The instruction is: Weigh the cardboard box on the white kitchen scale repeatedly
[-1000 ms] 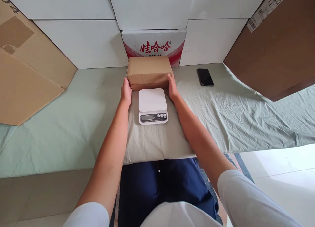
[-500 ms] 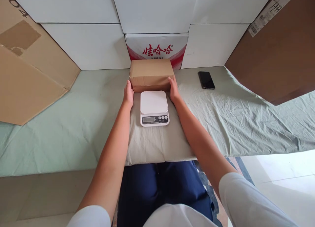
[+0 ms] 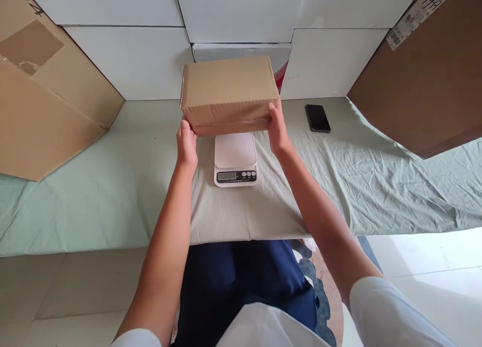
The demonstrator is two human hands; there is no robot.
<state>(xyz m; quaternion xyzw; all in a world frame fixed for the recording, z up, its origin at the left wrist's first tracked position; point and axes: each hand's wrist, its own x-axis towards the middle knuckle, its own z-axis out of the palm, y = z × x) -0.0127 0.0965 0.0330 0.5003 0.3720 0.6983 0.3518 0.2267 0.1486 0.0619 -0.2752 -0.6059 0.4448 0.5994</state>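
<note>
A brown cardboard box (image 3: pixel 229 88) is held up off the cloth between my two hands, slightly tilted. My left hand (image 3: pixel 186 143) grips its lower left end, with the thumb at the front corner. On the other end, my right hand (image 3: pixel 277 126) has its thumb on the front face and its fingers round the side, mostly hidden. Just below and nearer to me, a white kitchen scale (image 3: pixel 236 158) lies on the cloth. Its small display and several round buttons face me, and the box overlaps the far edge of its platform in view.
A black phone (image 3: pixel 317 118) lies on the green cloth (image 3: pixel 113 196) to the right. Large cardboard panels stand at left (image 3: pixel 56 101) and right (image 3: pixel 422 81). White boxes (image 3: pixel 128 61) form a wall behind, including a red-and-white carton (image 3: pixel 241 51) partly hidden by the held box.
Both hands have lifted the cardboard box up from the cloth behind the scale and brought it closer to the camera. It now covers the carton's red lettering.
</note>
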